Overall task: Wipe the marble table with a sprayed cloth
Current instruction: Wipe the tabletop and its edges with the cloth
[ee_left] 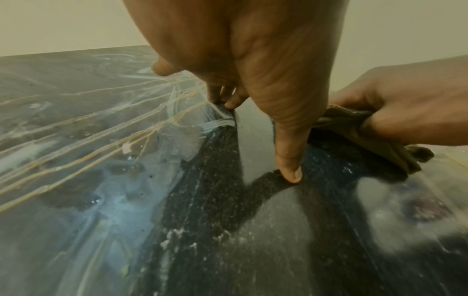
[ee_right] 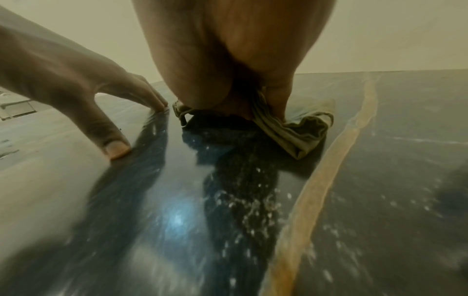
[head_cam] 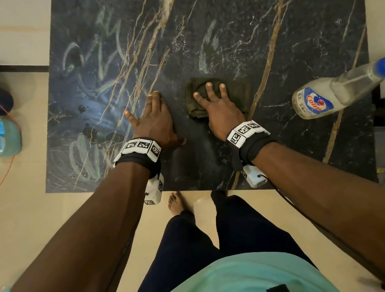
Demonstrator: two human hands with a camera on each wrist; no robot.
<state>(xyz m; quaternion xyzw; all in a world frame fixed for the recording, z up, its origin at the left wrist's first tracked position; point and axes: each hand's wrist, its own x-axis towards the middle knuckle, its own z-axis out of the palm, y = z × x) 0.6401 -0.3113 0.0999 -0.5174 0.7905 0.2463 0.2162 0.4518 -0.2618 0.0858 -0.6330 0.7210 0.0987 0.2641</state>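
Right hand [head_cam: 220, 106] flat, pressing cloth [head_cam: 241, 92] on table [head_cam: 296, 41]; left hand [head_cam: 154, 116] splayed, empty; only head view shows bottle [head_cam: 334, 93] at 3 o'clock.

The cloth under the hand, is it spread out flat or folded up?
Folded up. The olive-green cloth sits bunched in layers under the right hand, with stacked folds showing at its edge in the right wrist view.

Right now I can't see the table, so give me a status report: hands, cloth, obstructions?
Left hand flat on marble table, holding nothing. Right hand pressing cloth down, fingers straight. Spray bottle standing at the right edge, clear of the cloth.
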